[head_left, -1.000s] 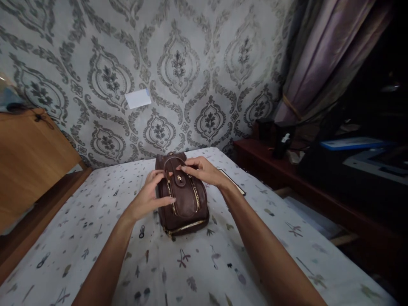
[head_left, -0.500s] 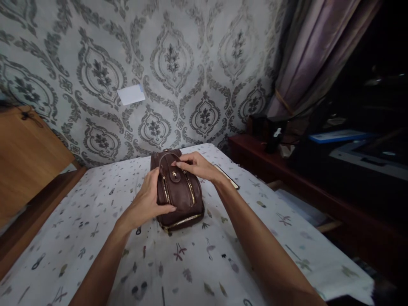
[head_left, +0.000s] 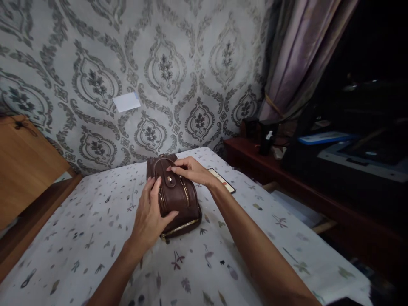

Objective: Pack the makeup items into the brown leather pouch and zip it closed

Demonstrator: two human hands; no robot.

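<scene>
A dark brown leather bag (head_left: 178, 197) with gold zippers, a handle loop and a small metal clasp lies on the patterned white cloth. My left hand (head_left: 151, 212) rests along the bag's left side, fingers and thumb spread apart. Over the upper right part of the bag, my right hand (head_left: 193, 170) has its thumb and fingers closed near the strap above the clasp. What those fingertips pinch, if anything, is too small to tell.
A phone (head_left: 223, 180) lies right of the bag, partly behind my right forearm. Wooden furniture (head_left: 28, 165) stands at the left. On the right are a dark red shelf (head_left: 245, 148) and a blue-edged object (head_left: 325, 138). A patterned wall rises behind.
My left hand's fingers have shifted onto the bag's left edge, near the zipper. The phone's screen shows more. The whole view has shifted slightly.
</scene>
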